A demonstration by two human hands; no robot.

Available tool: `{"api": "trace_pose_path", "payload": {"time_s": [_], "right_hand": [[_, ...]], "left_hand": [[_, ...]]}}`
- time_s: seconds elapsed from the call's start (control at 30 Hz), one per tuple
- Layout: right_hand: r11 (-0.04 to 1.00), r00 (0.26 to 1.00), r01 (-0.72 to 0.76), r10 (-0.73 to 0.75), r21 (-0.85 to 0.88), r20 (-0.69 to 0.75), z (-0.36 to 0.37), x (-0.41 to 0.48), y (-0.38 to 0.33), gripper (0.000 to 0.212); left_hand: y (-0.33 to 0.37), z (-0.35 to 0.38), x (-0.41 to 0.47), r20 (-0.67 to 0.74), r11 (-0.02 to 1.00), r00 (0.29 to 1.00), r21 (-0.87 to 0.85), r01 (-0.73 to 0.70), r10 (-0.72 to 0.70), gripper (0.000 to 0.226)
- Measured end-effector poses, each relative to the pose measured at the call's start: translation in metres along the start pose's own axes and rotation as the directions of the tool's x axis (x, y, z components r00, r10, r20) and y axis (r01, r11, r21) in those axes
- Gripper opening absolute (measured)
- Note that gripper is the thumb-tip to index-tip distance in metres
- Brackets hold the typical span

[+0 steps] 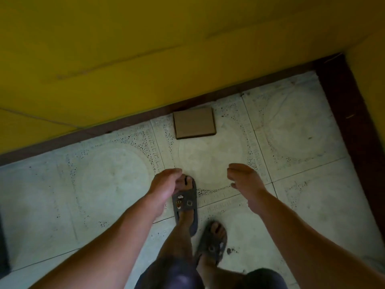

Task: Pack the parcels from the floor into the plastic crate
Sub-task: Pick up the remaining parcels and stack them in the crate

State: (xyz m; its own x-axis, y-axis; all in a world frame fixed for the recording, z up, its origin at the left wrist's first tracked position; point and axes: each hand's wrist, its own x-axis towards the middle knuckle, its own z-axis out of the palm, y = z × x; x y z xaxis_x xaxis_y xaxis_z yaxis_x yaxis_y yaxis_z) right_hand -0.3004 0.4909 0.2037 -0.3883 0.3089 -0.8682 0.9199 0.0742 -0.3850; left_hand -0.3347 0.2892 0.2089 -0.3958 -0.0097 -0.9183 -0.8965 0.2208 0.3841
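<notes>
A flat brown cardboard parcel (194,122) lies on the tiled floor, its far edge against the dark skirting of the yellow wall. Both my arms reach forward and down toward it. My left hand (166,181) hangs above my left foot, fingers loosely curled, holding nothing. My right hand (245,178) is level with it to the right, fingers apart and bent, also holding nothing. Both hands are well short of the parcel, about a tile's length nearer to me. No plastic crate is in view.
A yellow wall (145,59) runs across the back and meets another wall at the right corner, with a dark brown skirting (343,97). My feet in grey sandals (185,203) stand on the pale patterned tiles (302,142). A dark object (3,243) shows at the left edge.
</notes>
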Motion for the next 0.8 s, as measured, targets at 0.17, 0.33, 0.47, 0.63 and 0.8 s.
{"api": "trace_pose_path", "payload": {"time_s": [0.17,0.33,0.47,0.63,0.8], "right_hand": [[0.995,0.998,0.047,-0.043,-0.085,0.046,0.005,0.091,-0.006,0.042],[0.987,0.994,0.045,-0.03,-0.155,0.103,0.029,0.191,0.005,0.057],[0.974,0.993,0.074,-0.052,-0.214,0.104,0.037,0.268,0.003,0.06],[0.979,0.992,0.102,-0.087,-0.175,0.089,0.047,0.331,-0.009,0.065],[0.974,0.991,0.097,-0.074,-0.206,0.113,0.054,0.336,-0.019,0.031]], "left_hand": [[0.014,0.023,0.082,-0.03,0.998,0.998,-0.031,0.057,-0.058,0.027],[0.007,0.04,0.188,-0.128,0.998,0.991,0.057,0.034,-0.027,0.032],[0.007,0.049,0.264,-0.244,0.984,0.97,0.175,0.031,0.013,0.056],[0.014,0.057,0.328,-0.291,0.983,0.954,0.185,-0.016,0.07,0.063],[0.016,0.056,0.335,-0.298,0.985,0.954,0.169,0.03,0.022,0.056]]}}
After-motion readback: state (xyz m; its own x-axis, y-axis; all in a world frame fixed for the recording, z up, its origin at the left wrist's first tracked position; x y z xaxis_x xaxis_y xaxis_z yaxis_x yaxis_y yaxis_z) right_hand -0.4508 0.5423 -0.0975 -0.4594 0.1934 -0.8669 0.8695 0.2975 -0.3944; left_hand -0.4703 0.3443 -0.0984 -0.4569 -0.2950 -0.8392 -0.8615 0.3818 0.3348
